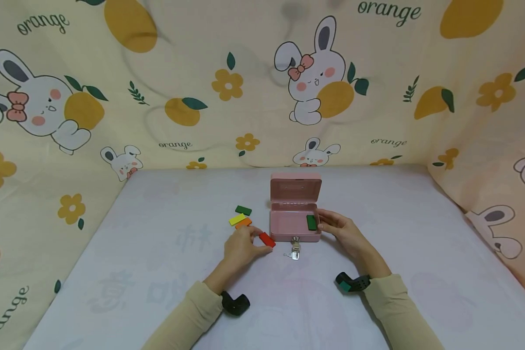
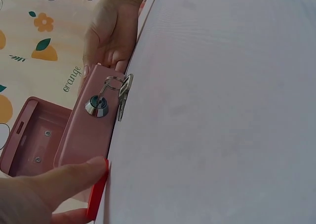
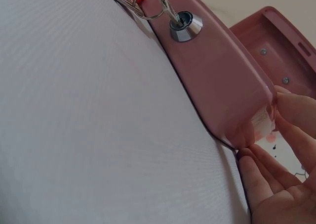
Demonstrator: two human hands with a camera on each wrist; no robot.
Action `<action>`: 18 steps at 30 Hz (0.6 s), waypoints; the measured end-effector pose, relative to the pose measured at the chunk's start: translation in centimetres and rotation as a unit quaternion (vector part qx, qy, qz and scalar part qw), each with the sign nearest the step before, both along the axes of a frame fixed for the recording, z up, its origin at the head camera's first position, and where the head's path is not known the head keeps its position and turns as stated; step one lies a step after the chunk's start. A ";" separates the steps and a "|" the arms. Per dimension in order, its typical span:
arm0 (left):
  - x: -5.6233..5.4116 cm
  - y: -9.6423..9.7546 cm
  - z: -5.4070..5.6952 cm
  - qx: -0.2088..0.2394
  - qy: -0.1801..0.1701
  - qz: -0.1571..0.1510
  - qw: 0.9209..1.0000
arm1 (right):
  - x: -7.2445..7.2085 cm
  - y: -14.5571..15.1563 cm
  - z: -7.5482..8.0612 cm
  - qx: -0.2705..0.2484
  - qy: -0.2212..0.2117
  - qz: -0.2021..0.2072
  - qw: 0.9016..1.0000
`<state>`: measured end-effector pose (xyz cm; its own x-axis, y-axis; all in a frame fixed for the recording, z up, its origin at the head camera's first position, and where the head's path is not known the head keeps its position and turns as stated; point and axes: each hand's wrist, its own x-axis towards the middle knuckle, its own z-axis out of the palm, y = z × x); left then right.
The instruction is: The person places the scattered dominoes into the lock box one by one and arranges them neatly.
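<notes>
My left hand pinches a red domino-like block between thumb and fingers, just outside the front left corner of the pink metal lockbox. In the left wrist view, the red block is tilted at the tabletop. The box lid is raised. Inside, a green block lies by the right wall. My right hand touches that wall from outside, its fingers extended along it. In the right wrist view, fingertips meet the box's lower corner.
A yellow block, an orange block and another green block lie left of the box, beyond my left hand. Keys hang from the front lock. Printed cloth rises behind the white tabletop.
</notes>
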<state>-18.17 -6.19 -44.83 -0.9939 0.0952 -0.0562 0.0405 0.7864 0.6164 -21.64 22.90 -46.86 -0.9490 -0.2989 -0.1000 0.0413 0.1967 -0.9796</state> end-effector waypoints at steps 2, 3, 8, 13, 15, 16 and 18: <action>0.0 -0.1 0.0 0.002 -0.001 -0.005 1.000 | 0.0 0.0 0.0 0.001 0.001 0.000 1.000; -0.1 -0.2 0.0 0.002 -0.001 -0.009 1.000 | 0.0 0.0 -0.1 0.002 0.001 -0.001 1.000; -0.3 -0.8 0.2 0.008 0.005 -0.027 1.000 | 0.0 -0.1 -0.2 0.005 0.013 -0.001 1.000; -0.4 -1.2 0.3 0.003 0.014 -0.031 0.999 | 0.1 -0.2 -0.1 0.013 0.046 0.012 0.999; -0.5 -1.3 0.3 -0.002 0.008 -0.033 0.999 | 0.2 -0.3 0.0 0.020 0.060 0.018 0.998; -0.6 -1.3 0.4 -0.004 0.003 -0.034 0.999 | 0.2 -0.4 0.1 0.023 0.064 0.020 0.997; -0.8 -1.5 0.5 -0.009 -0.008 -0.035 0.999 | 0.2 -0.6 0.2 0.024 0.072 0.023 0.997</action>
